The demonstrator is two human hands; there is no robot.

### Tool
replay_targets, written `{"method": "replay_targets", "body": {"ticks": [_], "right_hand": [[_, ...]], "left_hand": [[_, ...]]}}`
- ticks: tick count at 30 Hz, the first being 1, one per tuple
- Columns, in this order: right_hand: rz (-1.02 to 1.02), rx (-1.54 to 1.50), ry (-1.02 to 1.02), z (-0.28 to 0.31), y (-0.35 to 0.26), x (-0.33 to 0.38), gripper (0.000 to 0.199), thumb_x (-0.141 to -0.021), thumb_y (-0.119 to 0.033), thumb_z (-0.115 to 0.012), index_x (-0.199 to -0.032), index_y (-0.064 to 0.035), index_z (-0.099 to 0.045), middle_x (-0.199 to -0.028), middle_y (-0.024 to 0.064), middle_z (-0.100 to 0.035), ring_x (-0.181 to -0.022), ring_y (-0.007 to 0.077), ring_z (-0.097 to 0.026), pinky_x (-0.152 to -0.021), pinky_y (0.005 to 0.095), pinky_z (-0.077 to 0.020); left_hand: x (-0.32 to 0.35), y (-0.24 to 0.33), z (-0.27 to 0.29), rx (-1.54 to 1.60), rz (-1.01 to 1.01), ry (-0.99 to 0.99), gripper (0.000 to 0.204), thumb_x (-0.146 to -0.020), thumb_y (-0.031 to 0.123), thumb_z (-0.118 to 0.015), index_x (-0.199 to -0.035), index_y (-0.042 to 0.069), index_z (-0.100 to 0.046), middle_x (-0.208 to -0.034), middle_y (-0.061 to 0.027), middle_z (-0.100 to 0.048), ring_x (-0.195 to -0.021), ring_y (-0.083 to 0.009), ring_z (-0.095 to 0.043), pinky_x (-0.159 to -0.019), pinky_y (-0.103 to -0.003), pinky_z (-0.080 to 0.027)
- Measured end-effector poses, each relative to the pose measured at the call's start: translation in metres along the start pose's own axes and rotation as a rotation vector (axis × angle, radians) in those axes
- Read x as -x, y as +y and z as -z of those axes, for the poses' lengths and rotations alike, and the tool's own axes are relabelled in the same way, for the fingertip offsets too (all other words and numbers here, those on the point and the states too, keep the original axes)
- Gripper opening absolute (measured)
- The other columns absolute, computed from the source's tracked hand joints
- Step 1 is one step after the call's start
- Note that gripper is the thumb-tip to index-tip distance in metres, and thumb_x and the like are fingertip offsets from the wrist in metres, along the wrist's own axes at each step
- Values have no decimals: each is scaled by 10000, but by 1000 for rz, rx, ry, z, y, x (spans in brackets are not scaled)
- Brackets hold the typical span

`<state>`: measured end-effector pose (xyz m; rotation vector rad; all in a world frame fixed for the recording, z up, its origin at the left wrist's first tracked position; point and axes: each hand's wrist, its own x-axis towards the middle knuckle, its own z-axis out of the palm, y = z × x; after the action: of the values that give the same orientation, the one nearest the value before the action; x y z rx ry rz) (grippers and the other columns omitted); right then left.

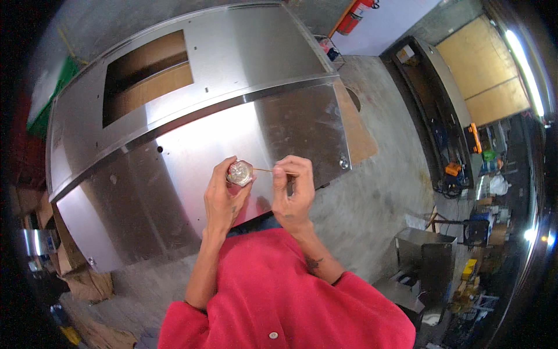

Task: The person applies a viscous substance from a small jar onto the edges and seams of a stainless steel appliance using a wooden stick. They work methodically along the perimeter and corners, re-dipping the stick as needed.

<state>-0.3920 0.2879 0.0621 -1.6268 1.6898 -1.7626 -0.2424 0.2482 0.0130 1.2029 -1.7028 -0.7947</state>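
My left hand is closed around a small round thing with a shiny, silvery, crinkled-looking top; its exact kind I cannot make out. Between the fingertips of my right hand is a thin, light-brown stick. The stick lies roughly level, its left end at the right rim of the round thing. Whether the tip touches it or only comes close, I cannot tell. Both hands are above the near, lower panel of a large stainless-steel cabinet, in front of my body.
The cabinet's upper face has a rectangular opening. A tan board sticks out past its right end. Farther right, a long dark metal frame lies on the grey concrete floor. A red fire extinguisher hangs at the back, and metal boxes stand at right.
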Motion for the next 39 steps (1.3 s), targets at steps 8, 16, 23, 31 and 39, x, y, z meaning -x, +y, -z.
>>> {"method": "replay_targets", "body": {"ticks": [8,16,23,31,39], "right_hand": [[-17,-91,248,77,79,-63,99,-1093,-66,-613,-1121,22,-578,-1118,137,-621,-950,189,-597,-857,308,-514],[-331,-334,429,150,222,-163,263,-1153,-254,-558,-1132,8,-564,-1080,99,-621,-911,116,-554,-822,270,-488],[-589,-471,472,126,344,-205,314,-1156,-333,-551,-1109,-23,-555,-970,60,-636,-828,94,-532,-745,278,-465],[-683,-718,376,72,386,-229,248,-1165,-303,-522,-1124,-59,-500,-931,44,-640,-643,35,-463,-526,224,-414],[-796,-797,344,54,388,-230,236,-1170,-271,-510,-1109,-43,-524,-920,34,-649,-739,71,-507,-666,268,-457]], "left_hand": [[-66,24,-62,8,-7,4,578,-898,184,-898,-1374,27,-610,-1158,-139,-745,-945,-198,-741,-772,-326,-604],[-199,49,-144,-26,22,164,581,-949,219,-860,-1408,-7,-585,-1261,-142,-678,-1125,-218,-689,-981,-336,-580],[-282,25,-199,-150,63,383,586,-947,256,-872,-1362,-41,-584,-1209,-141,-677,-1014,-186,-696,-851,-303,-592],[-295,15,-230,-252,156,522,649,-951,297,-873,-1399,-25,-530,-1190,-124,-663,-945,-150,-690,-669,-249,-572],[-296,17,-240,-257,104,490,597,-952,236,-872,-1385,-13,-545,-1204,-109,-662,-937,-132,-682,-690,-241,-565]]}}
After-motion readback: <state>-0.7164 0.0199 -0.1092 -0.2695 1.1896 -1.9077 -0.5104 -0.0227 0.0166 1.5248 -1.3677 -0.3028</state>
